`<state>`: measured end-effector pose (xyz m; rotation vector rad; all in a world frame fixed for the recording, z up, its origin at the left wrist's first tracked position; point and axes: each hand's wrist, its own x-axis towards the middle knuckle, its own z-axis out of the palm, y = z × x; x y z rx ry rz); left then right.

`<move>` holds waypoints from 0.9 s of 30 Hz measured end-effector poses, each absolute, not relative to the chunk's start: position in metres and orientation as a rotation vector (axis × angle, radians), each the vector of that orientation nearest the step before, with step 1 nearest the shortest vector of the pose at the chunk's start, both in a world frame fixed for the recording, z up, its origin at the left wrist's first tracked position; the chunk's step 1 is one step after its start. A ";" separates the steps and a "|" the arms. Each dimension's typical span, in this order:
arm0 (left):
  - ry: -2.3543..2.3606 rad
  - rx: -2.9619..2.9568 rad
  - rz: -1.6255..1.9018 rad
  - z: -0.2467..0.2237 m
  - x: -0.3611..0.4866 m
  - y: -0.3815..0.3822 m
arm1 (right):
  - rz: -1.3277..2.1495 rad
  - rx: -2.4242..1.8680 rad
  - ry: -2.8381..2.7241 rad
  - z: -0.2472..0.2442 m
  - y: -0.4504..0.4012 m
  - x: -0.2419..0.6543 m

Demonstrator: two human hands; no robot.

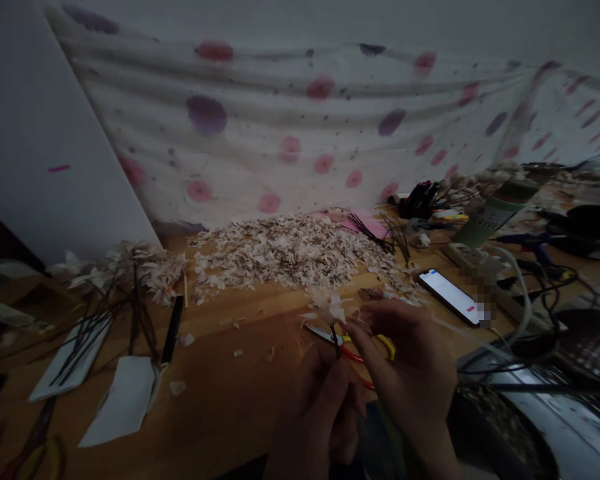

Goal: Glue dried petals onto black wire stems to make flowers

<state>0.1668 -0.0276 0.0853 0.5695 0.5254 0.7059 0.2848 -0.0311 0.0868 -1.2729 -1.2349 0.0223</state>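
Note:
Upright in my left hand (325, 400) is a handmade flower (330, 307) with pale petals. The thumb and fingers pinch its thin dark stem (335, 339) below the bloom. My right hand (410, 360) reaches in from the right, thumb and fingertips close together at the flower's base, with what looks like a pale petal (361, 319) between them. Scissors (320, 333) with red and yellow handles lie on the table behind the hands, partly covered by them. A wide heap of loose pale petals (280, 250) spreads across the table beyond.
Finished flowers (150, 267) with dark stems lie at left, near white paper (123, 400) and another pair of scissors (37, 433). Bare dark stems (370, 233) rest behind the heap. At right are a phone (450, 297), a power strip (473, 260), cables, a green bottle (495, 213) and a glue gun (535, 247).

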 end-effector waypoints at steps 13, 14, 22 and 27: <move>0.698 0.342 0.630 0.083 0.157 -0.017 | -0.036 -1.270 -1.315 0.088 -0.032 0.284; 0.704 0.331 0.635 0.083 0.156 -0.017 | -0.051 -1.282 -1.327 0.088 -0.033 0.284; 0.715 0.362 0.615 0.085 0.152 -0.017 | -0.075 -1.287 -1.409 0.097 -0.039 0.279; 0.674 0.353 0.627 0.077 0.147 -0.015 | -0.016 -1.289 -1.426 0.103 -0.041 0.280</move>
